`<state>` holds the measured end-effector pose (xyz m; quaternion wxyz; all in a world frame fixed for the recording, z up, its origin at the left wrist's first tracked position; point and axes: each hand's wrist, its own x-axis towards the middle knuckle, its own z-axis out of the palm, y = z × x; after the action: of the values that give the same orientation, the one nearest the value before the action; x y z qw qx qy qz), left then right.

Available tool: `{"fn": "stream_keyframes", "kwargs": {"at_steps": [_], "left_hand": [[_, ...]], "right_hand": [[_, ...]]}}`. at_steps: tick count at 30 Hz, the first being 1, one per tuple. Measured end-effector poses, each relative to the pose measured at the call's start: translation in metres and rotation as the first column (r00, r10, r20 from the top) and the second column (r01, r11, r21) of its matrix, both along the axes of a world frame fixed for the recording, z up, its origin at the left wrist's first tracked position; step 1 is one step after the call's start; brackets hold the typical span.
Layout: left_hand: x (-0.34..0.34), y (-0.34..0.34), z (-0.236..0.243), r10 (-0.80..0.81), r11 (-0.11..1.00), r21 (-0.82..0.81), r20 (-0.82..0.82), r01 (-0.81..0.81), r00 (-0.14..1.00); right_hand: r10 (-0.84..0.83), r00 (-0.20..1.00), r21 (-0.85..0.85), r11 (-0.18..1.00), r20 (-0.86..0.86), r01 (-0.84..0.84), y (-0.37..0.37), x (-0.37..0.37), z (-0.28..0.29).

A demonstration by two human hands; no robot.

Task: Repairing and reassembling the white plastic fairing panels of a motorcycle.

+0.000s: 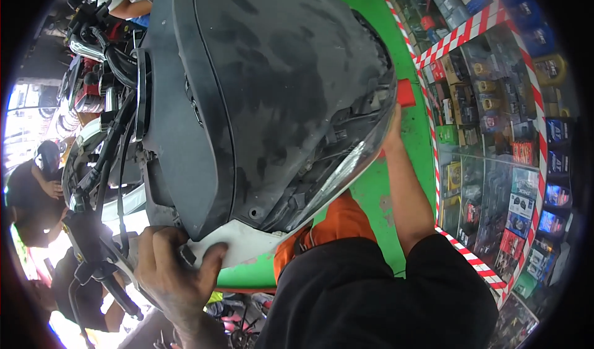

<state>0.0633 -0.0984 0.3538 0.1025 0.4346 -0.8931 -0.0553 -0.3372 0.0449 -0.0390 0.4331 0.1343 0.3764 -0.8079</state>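
A large dark grey, smudged motorcycle fairing (272, 71) fills the middle of the head view, with a white lower edge (247, 247) and a clear strip along its right side. My left hand (179, 268) grips that white edge at the lower left corner, thumb pressed on its face. My right hand (391, 129) holds the far right edge, its fingers mostly hidden behind the fairing. Beside the fairing, on the left, are the motorcycle's handlebar (93, 256), black cables (117, 139) and metal fork parts.
Glass display cases (482, 163) with boxed goods and red-white striped borders (458, 37) line the right, beside a green floor (396, 225). Another person's arm (127, 6) shows at top left; other people (34, 194) are at the left. My orange-clad leg (340, 222) shows below.
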Motion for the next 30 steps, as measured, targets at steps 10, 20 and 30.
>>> {"fn": "stream_keyframes", "kwargs": {"at_steps": [10, 20, 30], "left_hand": [[0.02, -0.014, 0.01, -0.178, 0.984, 0.028, 0.012, 0.178, 0.984], [0.02, 0.003, 0.019, -0.15, 0.984, 0.102, 0.003, 0.149, 0.989], [0.028, 0.0, 0.035, -0.292, 0.954, 0.138, 0.235, 0.265, 0.927]], "right_hand": [[0.071, 0.995, 0.231, 0.972, -0.072, -0.052, -0.009, 0.008, 0.022], [0.059, 0.993, 0.326, 0.945, -0.099, -0.023, -0.004, 0.003, 0.017], [0.052, 0.977, 0.216, 0.976, -0.205, -0.007, -0.016, 0.017, 0.04]]}}
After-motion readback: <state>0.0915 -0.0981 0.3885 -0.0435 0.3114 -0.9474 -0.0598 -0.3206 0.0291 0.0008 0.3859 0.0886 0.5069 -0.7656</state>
